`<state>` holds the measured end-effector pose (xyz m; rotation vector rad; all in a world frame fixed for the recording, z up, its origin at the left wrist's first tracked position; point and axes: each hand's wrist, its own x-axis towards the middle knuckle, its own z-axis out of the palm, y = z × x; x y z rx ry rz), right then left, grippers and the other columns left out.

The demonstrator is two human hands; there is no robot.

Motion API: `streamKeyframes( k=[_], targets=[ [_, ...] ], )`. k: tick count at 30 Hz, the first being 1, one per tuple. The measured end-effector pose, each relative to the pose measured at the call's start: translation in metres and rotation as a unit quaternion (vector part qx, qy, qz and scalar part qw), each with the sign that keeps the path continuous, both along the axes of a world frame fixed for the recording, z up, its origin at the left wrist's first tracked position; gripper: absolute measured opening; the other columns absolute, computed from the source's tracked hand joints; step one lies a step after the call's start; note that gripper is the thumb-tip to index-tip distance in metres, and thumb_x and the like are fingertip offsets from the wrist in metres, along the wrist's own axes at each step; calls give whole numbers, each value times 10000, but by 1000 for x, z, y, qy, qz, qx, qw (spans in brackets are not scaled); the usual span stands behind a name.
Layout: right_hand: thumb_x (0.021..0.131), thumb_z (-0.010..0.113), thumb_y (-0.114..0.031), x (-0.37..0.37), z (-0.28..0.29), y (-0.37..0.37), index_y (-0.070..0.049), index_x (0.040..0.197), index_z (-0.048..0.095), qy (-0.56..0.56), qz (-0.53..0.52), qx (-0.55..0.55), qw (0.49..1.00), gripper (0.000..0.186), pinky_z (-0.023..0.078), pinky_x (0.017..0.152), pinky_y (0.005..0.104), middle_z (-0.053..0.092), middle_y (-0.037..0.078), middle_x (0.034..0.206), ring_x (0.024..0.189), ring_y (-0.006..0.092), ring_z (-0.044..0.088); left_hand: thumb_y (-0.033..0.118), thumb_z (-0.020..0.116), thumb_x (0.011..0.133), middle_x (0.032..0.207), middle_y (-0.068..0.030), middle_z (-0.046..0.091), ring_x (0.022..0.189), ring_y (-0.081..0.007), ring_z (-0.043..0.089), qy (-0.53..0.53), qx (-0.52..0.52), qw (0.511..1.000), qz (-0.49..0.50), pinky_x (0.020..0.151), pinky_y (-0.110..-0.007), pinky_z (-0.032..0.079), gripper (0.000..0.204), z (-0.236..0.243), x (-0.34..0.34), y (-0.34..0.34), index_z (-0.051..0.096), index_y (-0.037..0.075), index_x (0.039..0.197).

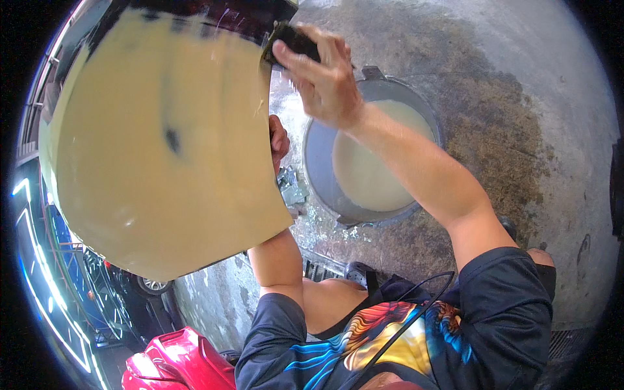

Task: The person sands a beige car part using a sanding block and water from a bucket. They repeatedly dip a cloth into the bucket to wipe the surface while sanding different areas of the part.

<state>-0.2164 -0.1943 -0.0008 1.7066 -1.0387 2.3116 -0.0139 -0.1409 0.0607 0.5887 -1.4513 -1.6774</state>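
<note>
A large curved panel, coated cream with a glossy dark far end and a dark smudge near its middle, fills the left of the head view. My right hand grips a dark pad and presses it to the panel's far right edge; the hand is slightly blurred. My left forearm passes behind the panel. Only part of my left hand shows, its fingers curled at the panel's right edge; the rest is hidden.
Below my right arm, a round grey tub of cloudy liquid stands on the wet concrete floor. Greenish scraps lie beside it. A glossy red object is at the lower left, near a parked car's wheel. A thin cable crosses my shirt.
</note>
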Motion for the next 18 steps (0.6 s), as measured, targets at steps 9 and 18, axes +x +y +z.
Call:
streamKeyframes(
  k=[9,18],
  targets=[
    [863,744,-70,-9,17,-8,-262,1318,777,-9,-37,-16,999,495,386,1011,496,598,218,1431,1268,369,561,420,648,1030,707,-29,466,621,-132,414,-33,21,994,-102,558,-272,287,302,16,-3,-6,628,130,950],
    [884,738,-74,-1,19,-7,-234,1289,777,7,-40,-26,999,437,398,988,501,602,211,1425,1240,382,566,466,656,1001,703,-32,480,611,-148,414,19,-2,998,-52,566,-295,273,357,9,-10,3,608,128,893]
  ],
)
